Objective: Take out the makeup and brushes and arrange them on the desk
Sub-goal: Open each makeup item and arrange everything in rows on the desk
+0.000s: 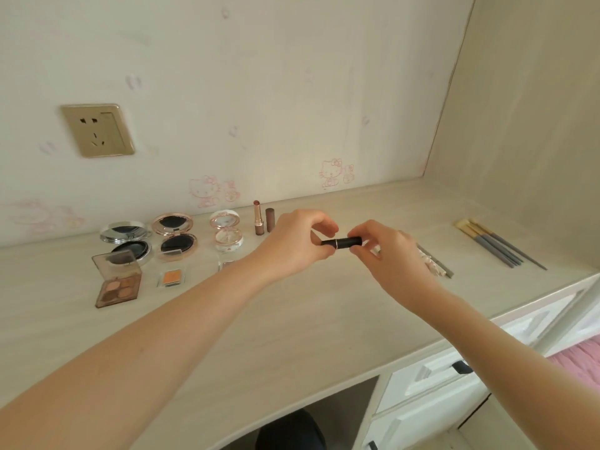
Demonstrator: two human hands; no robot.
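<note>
Above the pale wood-grain desk [292,319], just right of the uncapped rose-gold lipstick standing near the wall [258,219], the left hand [298,241] and right hand [389,254] hold a small black cylindrical lipstick tube with a thin gold ring [341,243] level between them. Each hand pinches one end with thumb and curled fingers, and the ring shows in the gap.

The tube looks light, rigid and smooth, so probably slippery. A firm pinch on the barrel either side of the ring should suit pulling the cap, and the soft stick inside would likely smear if knocked.

Just right of the standing lipstick is its brown cap [270,219]. Left of that lipstick lie three open compacts: a small white one [224,232], a rose-gold one [175,233] and a silver one [126,238]. A brown eyeshadow palette [118,280] and an orange pan [171,276] sit nearer the desk edge. Far right of it, grey-handled brushes [496,246] lie together.
</note>
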